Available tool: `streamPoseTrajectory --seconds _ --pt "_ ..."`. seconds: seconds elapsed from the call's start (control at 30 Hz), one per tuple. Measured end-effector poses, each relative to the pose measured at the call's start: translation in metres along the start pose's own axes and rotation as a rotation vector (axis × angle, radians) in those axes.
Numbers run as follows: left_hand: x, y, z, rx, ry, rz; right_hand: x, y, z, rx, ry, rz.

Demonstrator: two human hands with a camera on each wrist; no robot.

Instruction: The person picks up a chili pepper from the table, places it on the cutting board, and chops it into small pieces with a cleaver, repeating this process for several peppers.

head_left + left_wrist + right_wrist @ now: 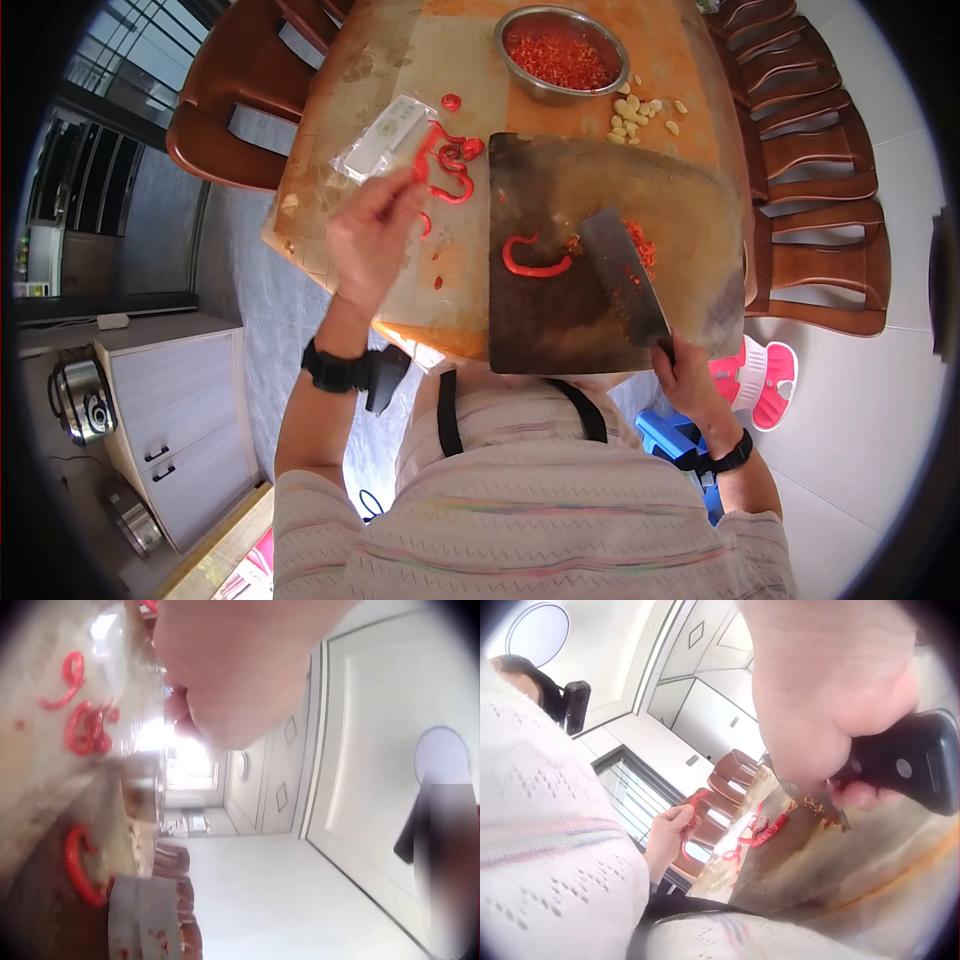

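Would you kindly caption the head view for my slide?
Left hand holding a chili, right hand a cleaver, at a chopping board.

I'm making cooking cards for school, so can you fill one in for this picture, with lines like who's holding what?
Left hand: pinches a red chili
Right hand: grips a cleaver
Cutting board: curved chili, chopped red bits
Metal bowl: more chopped red pieces
Near bowl: pale cloves, perhaps garlic
Left of board: other chilies, packet

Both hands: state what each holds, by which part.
The right hand holds the cleaver by its black handle; the left hand pinches a red chili partway along its length.
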State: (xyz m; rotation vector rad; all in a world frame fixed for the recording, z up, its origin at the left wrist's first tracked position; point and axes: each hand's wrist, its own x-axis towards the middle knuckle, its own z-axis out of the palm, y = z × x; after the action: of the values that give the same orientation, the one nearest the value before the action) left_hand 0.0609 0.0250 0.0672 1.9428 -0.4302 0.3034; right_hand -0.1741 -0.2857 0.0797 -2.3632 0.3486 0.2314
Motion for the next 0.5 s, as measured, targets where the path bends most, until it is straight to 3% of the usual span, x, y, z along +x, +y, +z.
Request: streamPoseTrajectory --seconds 0.13,0.23,0.3,0.37,0.5 --pt "-0.068 0.043 0.04 0.297 -0.275 0.329 -0.008 0.009 -0.005 0.086 -0.142 0.035" --pt "-0.115 0.057 0.079 0.314 -0.438 0.236 0.001 0.001 -0.019 0.194 -0.246 0.132" --pt "-0.129 0.053 0.093 0.323 -0.44 0.19 0.0 0.007 -0.021 0.244 -0.324 0.215" --pt "-0.138 0.051 0.1 0.336 -0.437 0.145 0.0 0.025 -0.016 0.144 -0.18 -0.066" --pt "-0.138 0.06 0.079 0.256 -0.313 0.124 0.001 0.02 -0.02 0.154 -0.184 -0.051"
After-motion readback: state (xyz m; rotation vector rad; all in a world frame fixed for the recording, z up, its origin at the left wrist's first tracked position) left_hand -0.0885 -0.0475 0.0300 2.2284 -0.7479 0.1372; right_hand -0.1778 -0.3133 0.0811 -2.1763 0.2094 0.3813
